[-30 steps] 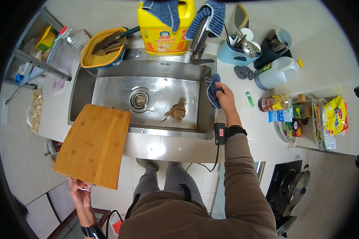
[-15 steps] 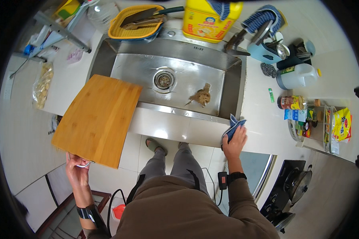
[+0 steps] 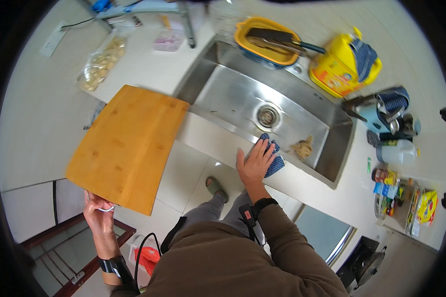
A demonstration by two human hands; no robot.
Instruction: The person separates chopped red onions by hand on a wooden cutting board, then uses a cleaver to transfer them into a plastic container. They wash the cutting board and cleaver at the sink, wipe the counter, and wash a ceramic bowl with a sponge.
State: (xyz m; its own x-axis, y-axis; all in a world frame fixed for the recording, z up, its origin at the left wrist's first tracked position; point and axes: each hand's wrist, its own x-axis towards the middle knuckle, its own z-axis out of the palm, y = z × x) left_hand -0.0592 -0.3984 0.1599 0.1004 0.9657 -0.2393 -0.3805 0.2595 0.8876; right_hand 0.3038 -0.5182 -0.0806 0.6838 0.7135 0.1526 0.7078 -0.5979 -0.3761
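Observation:
My left hand is closed on the metal handle at the lower end of a wooden cutting board, which is held out left of the sink front. With fingers spread over a folded blue striped cloth, my right hand presses on the counter's front edge. Behind it lies the steel sink, with a drain and a soggy brown clump on its bottom.
Along the back stand a yellow basket with knives, a yellow jug and utensil holders. Bagged food lies left. At right are a white jug, condiments and a hob with pans.
My right hand has moved the cloth from the sink's right rim to the front edge and leftward along it. The view has turned, so the sink appears tilted. My left hand still holds the board.

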